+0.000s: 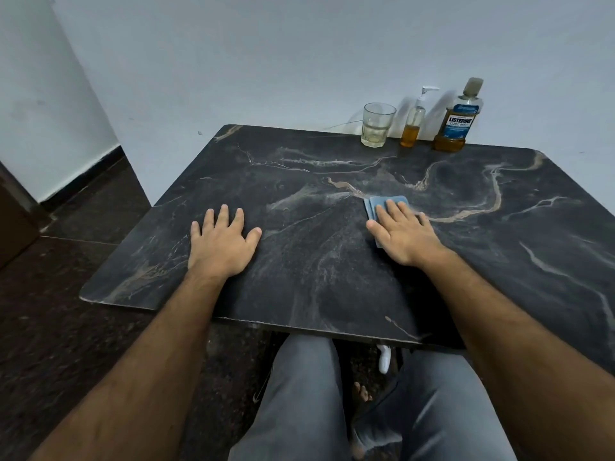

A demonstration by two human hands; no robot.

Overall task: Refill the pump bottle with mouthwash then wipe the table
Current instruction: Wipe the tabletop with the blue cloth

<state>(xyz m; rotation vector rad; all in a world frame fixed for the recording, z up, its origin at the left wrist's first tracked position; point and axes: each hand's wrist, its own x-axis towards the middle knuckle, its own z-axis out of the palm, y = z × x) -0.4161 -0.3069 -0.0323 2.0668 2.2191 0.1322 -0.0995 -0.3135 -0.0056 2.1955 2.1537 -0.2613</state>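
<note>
My right hand lies flat with straight fingers on a folded blue cloth near the middle of the dark marbled table; most of the cloth is hidden under the palm. My left hand rests flat on the bare tabletop, fingers spread. At the table's far edge stand a small clear pump bottle about half full of amber liquid, pump head on, and a large Listerine mouthwash bottle with its cap on, holding amber liquid in its lower part.
A clear drinking glass with a little pale liquid stands left of the pump bottle. A pale wall rises right behind the table. My legs in grey trousers sit under the near edge; dark floor lies to the left.
</note>
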